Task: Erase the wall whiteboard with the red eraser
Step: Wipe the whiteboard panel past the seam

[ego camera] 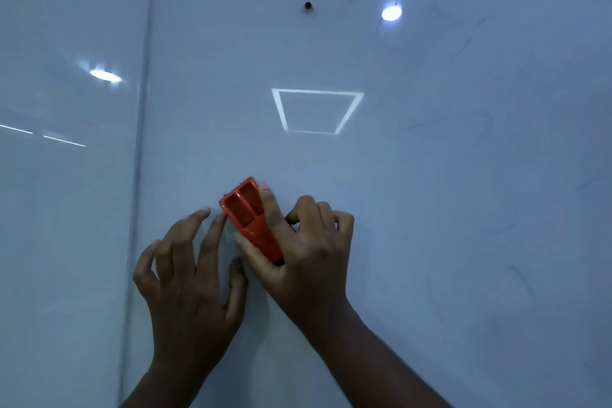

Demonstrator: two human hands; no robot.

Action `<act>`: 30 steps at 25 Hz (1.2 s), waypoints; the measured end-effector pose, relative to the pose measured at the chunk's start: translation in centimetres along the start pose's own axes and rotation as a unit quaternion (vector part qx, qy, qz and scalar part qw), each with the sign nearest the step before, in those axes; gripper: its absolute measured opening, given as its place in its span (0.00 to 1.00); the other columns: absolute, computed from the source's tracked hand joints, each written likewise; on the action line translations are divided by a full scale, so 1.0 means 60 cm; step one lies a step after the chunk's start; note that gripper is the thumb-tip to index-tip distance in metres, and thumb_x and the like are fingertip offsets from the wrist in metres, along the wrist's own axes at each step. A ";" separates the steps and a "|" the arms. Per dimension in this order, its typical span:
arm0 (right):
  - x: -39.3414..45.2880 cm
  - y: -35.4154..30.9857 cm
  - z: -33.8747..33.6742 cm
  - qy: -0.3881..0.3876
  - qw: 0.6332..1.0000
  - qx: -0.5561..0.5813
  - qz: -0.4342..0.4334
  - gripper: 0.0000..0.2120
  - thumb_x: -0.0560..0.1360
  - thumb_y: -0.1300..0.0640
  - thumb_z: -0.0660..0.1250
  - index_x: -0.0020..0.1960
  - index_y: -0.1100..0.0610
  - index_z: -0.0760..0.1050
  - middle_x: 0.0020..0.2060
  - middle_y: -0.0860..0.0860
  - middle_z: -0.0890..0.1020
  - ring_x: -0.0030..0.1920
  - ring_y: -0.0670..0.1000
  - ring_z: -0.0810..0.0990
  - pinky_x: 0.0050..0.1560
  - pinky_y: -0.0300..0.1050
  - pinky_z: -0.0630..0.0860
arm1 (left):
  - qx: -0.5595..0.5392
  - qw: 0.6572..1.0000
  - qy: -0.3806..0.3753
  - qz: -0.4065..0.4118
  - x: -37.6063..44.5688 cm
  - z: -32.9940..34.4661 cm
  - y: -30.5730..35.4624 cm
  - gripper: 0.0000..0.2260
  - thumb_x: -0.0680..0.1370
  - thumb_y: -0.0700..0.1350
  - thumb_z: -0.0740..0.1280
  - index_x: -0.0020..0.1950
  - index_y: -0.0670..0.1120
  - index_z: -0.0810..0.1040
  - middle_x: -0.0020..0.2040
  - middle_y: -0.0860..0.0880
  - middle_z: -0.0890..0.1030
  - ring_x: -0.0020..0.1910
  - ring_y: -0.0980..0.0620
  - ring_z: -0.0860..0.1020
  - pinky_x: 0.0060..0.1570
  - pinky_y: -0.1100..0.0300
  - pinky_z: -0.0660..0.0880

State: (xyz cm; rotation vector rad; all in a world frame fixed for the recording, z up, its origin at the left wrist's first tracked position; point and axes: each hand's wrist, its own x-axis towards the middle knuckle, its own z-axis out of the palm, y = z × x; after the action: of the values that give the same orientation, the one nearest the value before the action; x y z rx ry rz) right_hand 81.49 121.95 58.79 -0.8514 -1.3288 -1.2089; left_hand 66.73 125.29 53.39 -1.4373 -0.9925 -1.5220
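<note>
Pinching the ridged red plastic eraser (250, 221) against glossy whiteboard (397, 175) — right hand (308, 242); left hand's (188, 278) grip loose, splayed.

The whiteboard (430, 175) is showing a smooth, glossy face, mirroring ceiling lights as bright spots and a pale square outline. Faint bluish smears are dulling its sheen toward the right. A vertical seam (140, 142) is running down between two equally shiny panels. The red eraser (246, 212) is looking like hard moulded plastic, smooth with a slight shine, its ribbed back recessed; its wiping pad is probably felt, though hidden.
</note>
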 end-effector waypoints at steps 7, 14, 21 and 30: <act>0.108 0.104 -0.014 0.074 0.997 -0.025 0.030 0.27 0.78 0.36 0.67 0.70 0.51 0.79 0.39 0.52 0.74 0.39 0.55 0.75 0.45 0.52 0.67 | -0.015 0.997 0.071 0.003 0.176 0.005 -0.013 0.26 0.82 0.49 0.62 0.79 0.42 0.71 0.76 0.41 0.72 0.76 0.40 0.71 0.71 0.37 0.61; 0.139 0.253 -0.065 0.123 0.977 -0.066 0.161 0.28 0.76 0.37 0.69 0.70 0.52 0.79 0.38 0.52 0.73 0.37 0.54 0.73 0.46 0.55 0.70 | 0.021 0.997 0.062 0.047 0.255 0.050 -0.024 0.29 0.85 0.51 0.55 0.84 0.41 0.62 0.85 0.41 0.60 0.84 0.43 0.60 0.81 0.38 0.54; 0.199 0.243 -0.037 0.144 0.965 -0.065 0.209 0.28 0.76 0.36 0.67 0.70 0.52 0.79 0.38 0.51 0.70 0.37 0.55 0.73 0.47 0.50 0.66 | 0.024 0.996 0.065 0.048 0.248 0.063 -0.025 0.29 0.85 0.51 0.53 0.85 0.41 0.60 0.86 0.41 0.57 0.85 0.43 0.58 0.81 0.35 0.55; 0.232 0.037 0.051 0.065 0.996 -0.046 -0.031 0.29 0.79 0.33 0.61 0.71 0.51 0.77 0.42 0.51 0.76 0.42 0.52 0.74 0.47 0.50 0.67 | 0.038 0.995 0.059 0.067 0.249 0.063 -0.029 0.30 0.85 0.53 0.52 0.85 0.40 0.59 0.86 0.41 0.58 0.85 0.41 0.58 0.80 0.34 0.56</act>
State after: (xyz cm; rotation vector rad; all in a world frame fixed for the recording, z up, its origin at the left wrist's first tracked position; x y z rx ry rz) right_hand 80.80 123.25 73.11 -0.7867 -1.2094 -1.3610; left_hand 66.02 128.89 68.48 -1.3176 -0.8556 -1.4385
